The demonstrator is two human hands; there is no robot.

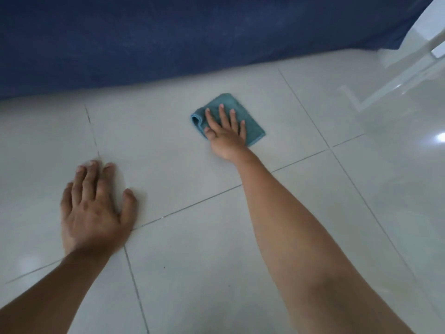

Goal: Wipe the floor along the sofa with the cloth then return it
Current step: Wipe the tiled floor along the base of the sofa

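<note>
A folded teal cloth [252,127] lies flat on the white tiled floor [183,169], a short way in front of the dark blue sofa [168,37]. My right hand [226,132] presses down on the cloth with its fingers spread, the arm stretched forward. My left hand [96,208] rests flat on the bare floor at the near left, fingers apart, holding nothing. The sofa's lower edge runs across the top of the view, from the left side to the upper right.
White furniture legs [395,68] stand on the glossy floor at the upper right, beside the sofa's end. Grey grout lines cross the tiles. Bright reflections show on the right tiles.
</note>
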